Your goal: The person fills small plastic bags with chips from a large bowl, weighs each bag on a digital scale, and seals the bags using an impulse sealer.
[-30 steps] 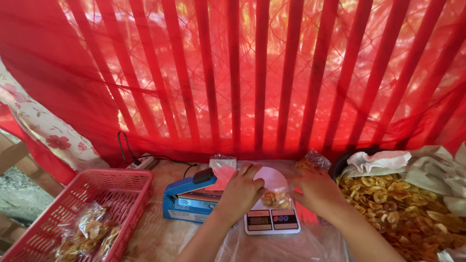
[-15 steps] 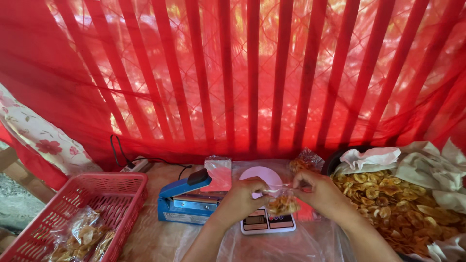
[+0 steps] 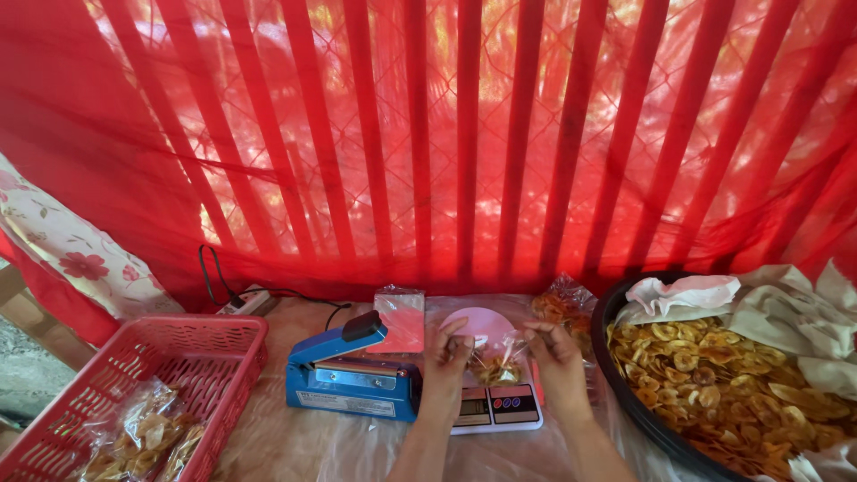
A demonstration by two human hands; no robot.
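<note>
Clear plastic, a small bag of chips, hung just above the scale, pinched at its top by both hands: the left hand and the right hand each had fingers closed on an edge. Left of the scale sat a blue sealer, farther left a red basket with filled bags. Right of the scale stood a black pan heaped with chips.

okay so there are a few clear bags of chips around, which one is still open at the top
The small clear bag over the scale, its mouth held apart by the left hand and right hand. The filled bags lie untouched in the red basket.
</note>
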